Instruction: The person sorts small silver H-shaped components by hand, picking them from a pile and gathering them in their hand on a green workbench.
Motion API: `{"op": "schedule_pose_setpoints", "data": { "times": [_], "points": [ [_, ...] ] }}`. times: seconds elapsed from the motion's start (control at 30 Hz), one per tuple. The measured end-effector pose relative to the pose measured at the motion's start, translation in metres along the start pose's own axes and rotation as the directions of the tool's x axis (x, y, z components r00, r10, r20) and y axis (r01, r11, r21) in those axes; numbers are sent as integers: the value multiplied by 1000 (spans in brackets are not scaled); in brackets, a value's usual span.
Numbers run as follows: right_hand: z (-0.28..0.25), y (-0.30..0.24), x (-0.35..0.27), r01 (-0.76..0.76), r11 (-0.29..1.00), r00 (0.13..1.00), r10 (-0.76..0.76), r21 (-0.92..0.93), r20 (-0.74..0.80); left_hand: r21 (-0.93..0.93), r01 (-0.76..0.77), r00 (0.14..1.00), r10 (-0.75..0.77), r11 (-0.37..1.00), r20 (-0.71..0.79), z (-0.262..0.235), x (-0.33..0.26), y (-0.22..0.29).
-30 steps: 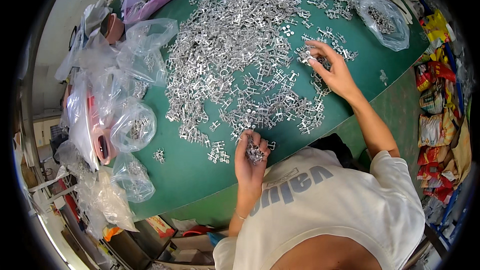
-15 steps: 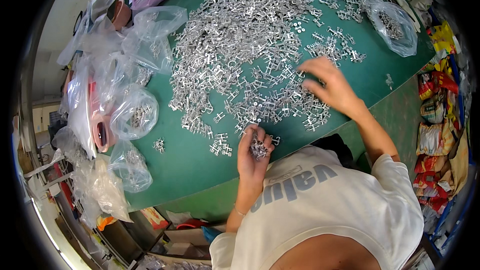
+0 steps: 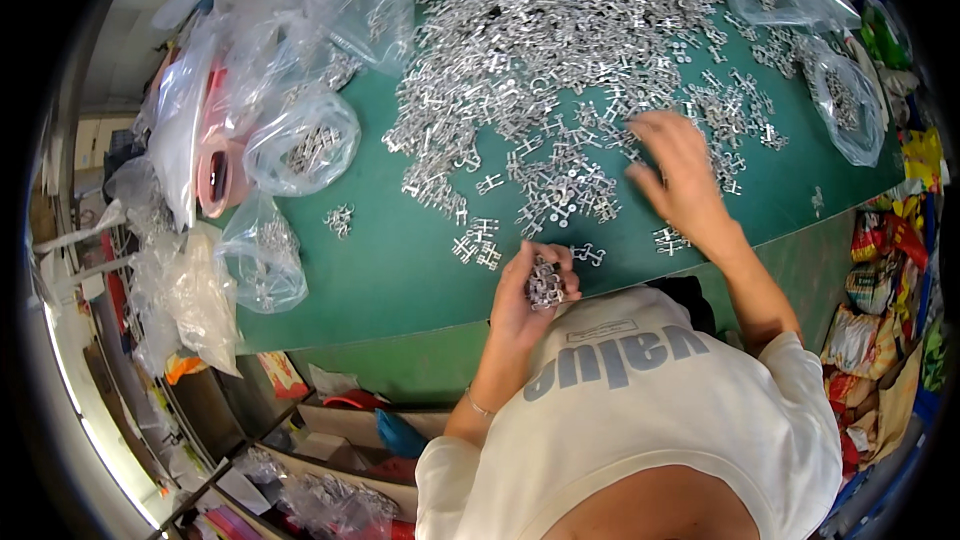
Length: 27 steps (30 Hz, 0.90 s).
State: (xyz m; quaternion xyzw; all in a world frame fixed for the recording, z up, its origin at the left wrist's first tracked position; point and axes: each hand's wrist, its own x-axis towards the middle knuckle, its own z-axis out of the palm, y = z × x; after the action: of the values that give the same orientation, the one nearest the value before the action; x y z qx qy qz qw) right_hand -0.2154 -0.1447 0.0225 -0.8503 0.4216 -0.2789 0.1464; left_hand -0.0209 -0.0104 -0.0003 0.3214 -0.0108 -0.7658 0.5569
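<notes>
A cluster of small silver metal fittings with hooked ends (image 3: 545, 285) sits in my left hand (image 3: 517, 297), whose fingers curl round it near the front edge of the table. Over the right part of the loose fittings is my right hand (image 3: 685, 180), its thumb and fingers apart, with nothing seen between them. Just in front of it lie a few more fittings (image 3: 672, 240), partly hidden by the wrist. The large heap of the same fittings (image 3: 560, 30) spreads across the green table (image 3: 400, 270). A small group (image 3: 478, 243) lies left of my left hand.
Clear plastic bags holding fittings (image 3: 305, 145) line the table's left side, beside a pink container (image 3: 215, 175). Another filled bag (image 3: 845, 105) stands at the far right. Colourful packages (image 3: 880, 250) hang beyond the right edge. Open compartments (image 3: 340, 455) lie below the table's front left.
The whole view has shifted, so the table sits higher and further right. My left hand, still round its cluster, has drawn nearer my body. Fittings near my right hand have spread apart.
</notes>
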Motion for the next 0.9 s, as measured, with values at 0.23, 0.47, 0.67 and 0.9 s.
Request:
{"op": "schedule_pose_setpoints", "data": {
  "times": [0.23,0.47,0.67,0.9],
  "points": [
    [40,-20,12,207,971,928,-233,119,292,141,44,998,-48,989,27,-6,-10,-1],
    [25,-10,19,-52,999,994,51,-16,-92,159,62,997,-55,985,-48,-15,-24,5],
    [52,-69,40,131,966,964,-176,222,198,61,-65,993,71,996,-97,-27,-26,9],
    [129,-83,89,307,950,926,-311,52,215,-8,-150,981,148,989,-127,-24,-30,19]
  ]
}}
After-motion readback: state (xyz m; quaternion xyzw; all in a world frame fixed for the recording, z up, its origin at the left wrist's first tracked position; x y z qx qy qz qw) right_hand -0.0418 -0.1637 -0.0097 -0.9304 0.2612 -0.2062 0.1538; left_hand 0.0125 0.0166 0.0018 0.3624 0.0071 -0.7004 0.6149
